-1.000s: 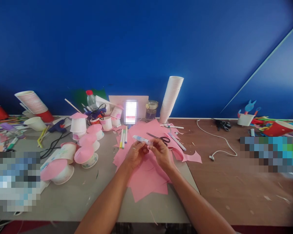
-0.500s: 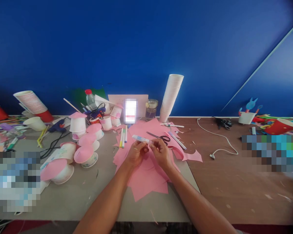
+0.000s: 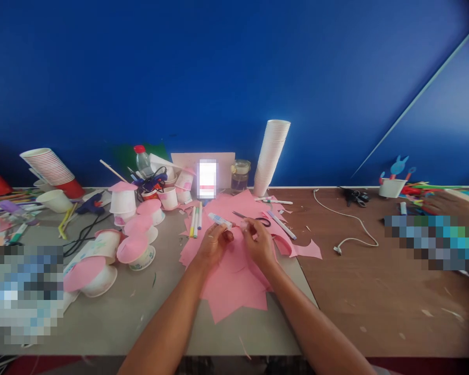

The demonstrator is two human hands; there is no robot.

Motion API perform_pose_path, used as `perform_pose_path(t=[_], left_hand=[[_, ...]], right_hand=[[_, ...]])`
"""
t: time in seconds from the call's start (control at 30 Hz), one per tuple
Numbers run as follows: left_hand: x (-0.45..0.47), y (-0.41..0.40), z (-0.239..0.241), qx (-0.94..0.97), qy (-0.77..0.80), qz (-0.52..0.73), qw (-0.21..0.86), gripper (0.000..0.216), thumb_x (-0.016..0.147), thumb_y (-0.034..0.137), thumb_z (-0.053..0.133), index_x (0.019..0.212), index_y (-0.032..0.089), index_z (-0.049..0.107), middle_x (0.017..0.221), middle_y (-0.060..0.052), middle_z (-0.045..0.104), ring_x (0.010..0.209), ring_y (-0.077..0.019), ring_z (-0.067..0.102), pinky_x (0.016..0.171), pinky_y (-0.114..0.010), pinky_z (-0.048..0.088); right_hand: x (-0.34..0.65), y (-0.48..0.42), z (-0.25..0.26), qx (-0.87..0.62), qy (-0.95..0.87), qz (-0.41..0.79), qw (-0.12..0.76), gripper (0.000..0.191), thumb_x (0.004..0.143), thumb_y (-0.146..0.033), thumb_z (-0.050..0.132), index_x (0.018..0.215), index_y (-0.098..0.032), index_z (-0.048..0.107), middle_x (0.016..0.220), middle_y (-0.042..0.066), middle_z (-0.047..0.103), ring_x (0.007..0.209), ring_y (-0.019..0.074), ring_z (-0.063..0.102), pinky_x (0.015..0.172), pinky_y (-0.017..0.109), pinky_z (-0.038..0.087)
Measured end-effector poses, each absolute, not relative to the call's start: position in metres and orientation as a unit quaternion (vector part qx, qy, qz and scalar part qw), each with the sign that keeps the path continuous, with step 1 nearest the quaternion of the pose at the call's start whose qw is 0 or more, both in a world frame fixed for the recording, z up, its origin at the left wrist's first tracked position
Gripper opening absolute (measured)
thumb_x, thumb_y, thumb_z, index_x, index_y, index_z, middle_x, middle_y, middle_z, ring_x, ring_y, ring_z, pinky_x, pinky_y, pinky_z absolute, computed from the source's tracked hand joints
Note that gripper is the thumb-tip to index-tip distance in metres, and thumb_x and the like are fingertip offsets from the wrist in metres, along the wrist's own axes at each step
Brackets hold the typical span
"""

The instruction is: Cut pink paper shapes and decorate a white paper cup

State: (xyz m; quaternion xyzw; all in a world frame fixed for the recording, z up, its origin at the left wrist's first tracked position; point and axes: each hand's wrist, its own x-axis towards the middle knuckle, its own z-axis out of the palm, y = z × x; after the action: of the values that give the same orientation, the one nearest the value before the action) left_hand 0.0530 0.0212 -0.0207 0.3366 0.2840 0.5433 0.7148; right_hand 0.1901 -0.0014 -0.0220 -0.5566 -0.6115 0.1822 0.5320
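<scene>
A small white tube with blue print (image 3: 219,220), which looks like a glue tube, is gripped in my left hand (image 3: 213,246) and slants to the upper left. My right hand (image 3: 260,244) is a little apart from the tube, thumb and fingertips pinched together; whatever is between them is too small to make out. Both hands are above a pile of cut pink paper (image 3: 234,297). Just beyond my right hand lie black-handled scissors (image 3: 264,222), partly hidden by the fingers. Several markers (image 3: 196,221) lie on the paper left of them, and a purple marker (image 3: 283,226) lies to the right.
Paper cups topped with pink paper (image 3: 135,250) stand at left, near a blue glue gun (image 3: 93,203). A tall stack of white cups (image 3: 272,156) and a glass jar (image 3: 240,176) stand by the blue wall. A white cable (image 3: 354,221) lies right. Another person's hand (image 3: 449,205) reaches in at far right.
My hands have moved slightly apart, and my right fingers have come away from the tube's end. At far right another person's hand has come into view over the red cup's place.
</scene>
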Motion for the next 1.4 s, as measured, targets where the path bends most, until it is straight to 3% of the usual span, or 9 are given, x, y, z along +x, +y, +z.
perform_pose_path(t=[0.23, 0.37, 0.57, 0.73, 0.87, 1.0, 1.1, 1.2, 1.4], left_hand=[[0.051, 0.012, -0.014, 0.394, 0.267, 0.443, 0.759, 0.020, 0.074, 0.030, 0.067, 0.082, 0.013, 0.062, 0.080, -0.004, 0.063, 0.054, -0.0061, 0.051, 0.056, -0.021, 0.040], [0.050, 0.006, -0.008, 0.435, 0.243, 0.367, 0.786, 0.025, 0.078, 0.037, 0.063, 0.075, 0.013, 0.059, 0.071, -0.004, 0.062, 0.047, -0.0047, 0.047, 0.049, -0.019, 0.035], [0.040, 0.005, -0.009, 0.481, 0.226, 0.271, 0.803, 0.035, 0.075, 0.046, 0.062, 0.068, 0.012, 0.056, 0.060, -0.003, 0.060, 0.038, -0.0044, 0.041, 0.043, -0.021, 0.030], [0.034, 0.011, -0.013, 0.538, 0.217, 0.229, 0.782, 0.043, 0.073, 0.055, 0.061, 0.073, 0.012, 0.058, 0.061, -0.004, 0.061, 0.038, -0.0047, 0.040, 0.042, -0.021, 0.028], [0.030, 0.015, -0.010, 0.607, 0.263, 0.303, 0.686, 0.046, 0.081, 0.057, 0.047, 0.071, 0.014, 0.058, 0.065, -0.004, 0.059, 0.047, -0.0077, 0.043, 0.049, -0.022, 0.034], [0.027, 0.021, -0.005, 0.645, 0.398, 0.448, 0.475, 0.023, 0.080, 0.041, 0.055, 0.078, 0.020, 0.063, 0.081, -0.005, 0.062, 0.078, -0.0172, 0.054, 0.074, -0.029, 0.040], [0.023, 0.025, -0.007, 0.731, 0.421, 0.382, 0.378, 0.013, 0.073, 0.034, 0.063, 0.081, 0.025, 0.068, 0.088, -0.005, 0.065, 0.089, -0.0229, 0.053, 0.085, -0.035, 0.036], [0.019, 0.026, -0.013, 0.803, 0.416, 0.276, 0.324, 0.015, 0.068, 0.028, 0.065, 0.083, 0.028, 0.070, 0.090, -0.003, 0.067, 0.096, -0.0251, 0.051, 0.092, -0.038, 0.030], [0.016, 0.025, -0.020, 0.865, 0.411, 0.127, 0.260, 0.031, 0.067, 0.027, 0.063, 0.097, 0.032, 0.068, 0.104, -0.002, 0.058, 0.107, -0.0278, 0.044, 0.097, -0.045, 0.022]], right_hand=[[0.205, 0.006, -0.031, -0.594, -0.693, 0.007, 0.408, 0.048, 0.080, -0.013, 0.045, 0.127, -0.016, 0.049, 0.092, 0.011, 0.061, 0.088, 0.0266, 0.052, 0.079, 0.043, 0.042], [0.207, 0.002, -0.023, -0.533, -0.752, -0.011, 0.389, 0.054, 0.084, -0.014, 0.044, 0.137, -0.019, 0.038, 0.090, 0.008, 0.061, 0.085, 0.0245, 0.053, 0.080, 0.041, 0.041], [0.212, -0.003, -0.011, -0.362, -0.852, -0.009, 0.378, 0.048, 0.083, -0.008, 0.040, 0.129, -0.021, 0.047, 0.078, 0.005, 0.060, 0.071, 0.0186, 0.053, 0.066, 0.031, 0.041], [0.213, -0.005, -0.011, -0.345, -0.848, 0.033, 0.401, 0.036, 0.079, -0.010, 0.044, 0.110, -0.020, 0.058, 0.075, 0.005, 0.062, 0.069, 0.0182, 0.055, 0.064, 0.031, 0.042], [0.218, -0.004, -0.012, -0.432, -0.727, 0.183, 0.502, 0.024, 0.078, -0.022, 0.052, 0.101, -0.021, 0.057, 0.084, 0.005, 0.063, 0.075, 0.0190, 0.058, 0.066, 0.031, 0.044], [0.224, 0.000, -0.010, -0.437, -0.552, 0.367, 0.607, 0.034, 0.086, -0.043, 0.038, 0.100, -0.019, 0.056, 0.064, -0.001, 0.051, 0.058, 0.0146, 0.050, 0.053, 0.027, 0.039], [0.222, 0.005, -0.010, -0.423, -0.466, 0.416, 0.656, 0.036, 0.087, -0.045, 0.036, 0.097, -0.017, 0.057, 0.052, -0.005, 0.042, 0.049, 0.0120, 0.042, 0.050, 0.025, 0.035], [0.218, 0.008, -0.012, -0.415, -0.414, 0.428, 0.688, 0.015, 0.081, -0.034, 0.050, 0.082, -0.020, 0.053, 0.046, -0.009, 0.035, 0.044, 0.0090, 0.035, 0.049, 0.023, 0.032], [0.212, 0.001, -0.006, -0.419, -0.428, 0.447, 0.665, 0.017, 0.076, -0.028, 0.058, 0.088, -0.018, 0.055, 0.060, -0.005, 0.049, 0.054, 0.0090, 0.044, 0.053, 0.023, 0.036]])
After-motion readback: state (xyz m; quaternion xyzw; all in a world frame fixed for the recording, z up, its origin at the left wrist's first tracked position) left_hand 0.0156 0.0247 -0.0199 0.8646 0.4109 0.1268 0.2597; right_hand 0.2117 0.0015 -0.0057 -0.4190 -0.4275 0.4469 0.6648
